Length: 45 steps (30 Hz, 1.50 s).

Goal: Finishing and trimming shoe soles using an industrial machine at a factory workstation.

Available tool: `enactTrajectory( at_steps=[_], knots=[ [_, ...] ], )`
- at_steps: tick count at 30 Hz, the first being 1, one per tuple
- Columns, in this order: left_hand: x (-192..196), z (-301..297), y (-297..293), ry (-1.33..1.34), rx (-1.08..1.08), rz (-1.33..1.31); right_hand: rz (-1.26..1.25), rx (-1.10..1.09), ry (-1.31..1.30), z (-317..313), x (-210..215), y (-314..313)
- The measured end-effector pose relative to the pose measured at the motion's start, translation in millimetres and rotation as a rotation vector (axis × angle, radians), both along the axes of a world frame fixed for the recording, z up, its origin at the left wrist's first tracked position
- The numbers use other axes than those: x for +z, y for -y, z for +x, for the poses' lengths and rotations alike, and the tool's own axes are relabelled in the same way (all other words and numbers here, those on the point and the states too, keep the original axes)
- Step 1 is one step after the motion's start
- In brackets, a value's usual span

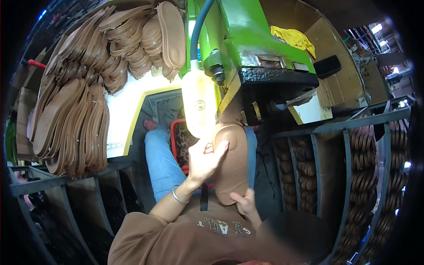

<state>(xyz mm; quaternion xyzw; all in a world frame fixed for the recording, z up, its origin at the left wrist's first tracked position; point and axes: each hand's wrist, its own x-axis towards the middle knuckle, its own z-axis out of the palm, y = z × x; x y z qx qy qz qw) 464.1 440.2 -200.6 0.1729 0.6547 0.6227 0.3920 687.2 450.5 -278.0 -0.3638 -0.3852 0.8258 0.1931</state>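
Seen from above, seated at a green machine [247,39], blue-jeaned knees below. Both hands on 1 brown shoe sole [232,161], held upright in front of the chest with its toe end tucked up against the machine's dark head [274,84]. Left hand [204,160] on the sole's left edge near the upper half, fingers [219,149] spread flat over its face, thumb side toward the body; wrapped loosely rather than clenched. Silver bangle [178,195] on that wrist. Right hand [244,204] at the sole's lower end, fingers curled shut round the heel edge, pinching it from below.

Just left of the sole and touching the left hand's fingertips, a pale translucent bottle-shaped lamp cover [199,104], glowing, fed from above by a grey-blue hose [198,26]. Behind the hands, a red crate [176,141] between the knees, contents dark and hard to make out.

To the left, a large heap of matching brown soles [75,119] piled on a white, yellow-edged table [128,110], more stacked higher up [145,39]. To the right, dark metal racks [349,141] packed with rows of further soles. Yellow cloth [293,37] lying in a cardboard box behind the machine.
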Motion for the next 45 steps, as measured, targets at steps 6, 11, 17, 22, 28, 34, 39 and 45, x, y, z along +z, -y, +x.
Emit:
enactTrajectory(
  at_steps=[6, 11, 17, 22, 28, 34, 39, 45],
  knots=[
    [-5.9, 0.0, -8.8, 0.115, 0.062, 0.412, 0.226, -0.311, 0.03, 18.6, 26.6, -51.1],
    [-2.3, -11.3, -10.2, 0.078, -0.044, 0.374, 0.397, -0.403, 0.003, 15.3, 43.7, -105.7],
    [-11.2, -27.1, -4.2, -0.128, -0.072, 0.288, 0.445, -0.397, 0.016, -20.2, 70.0, -153.0],
    [-6.7, -43.3, 11.4, -0.105, -0.014, 0.348, 0.416, -0.309, -0.048, -51.6, 80.6, -164.0],
    [-6.4, -61.2, 40.9, 0.037, 0.093, 0.423, 0.387, -0.248, -0.077, -82.5, 85.2, -143.0],
    [-13.6, -74.2, 77.6, 0.117, 0.175, 0.293, 0.374, -0.162, -0.076, -112.7, 96.0, -119.1],
    [-30.3, -67.8, 114.6, 0.201, 0.165, 0.285, 0.342, 0.031, -0.027, -121.7, 94.5, -123.6],
    [-39.9, -64.0, 132.5, 0.168, -0.243, 0.143, 0.41, 0.046, -0.129, -160.2, 113.8, -118.1]
  ],
)
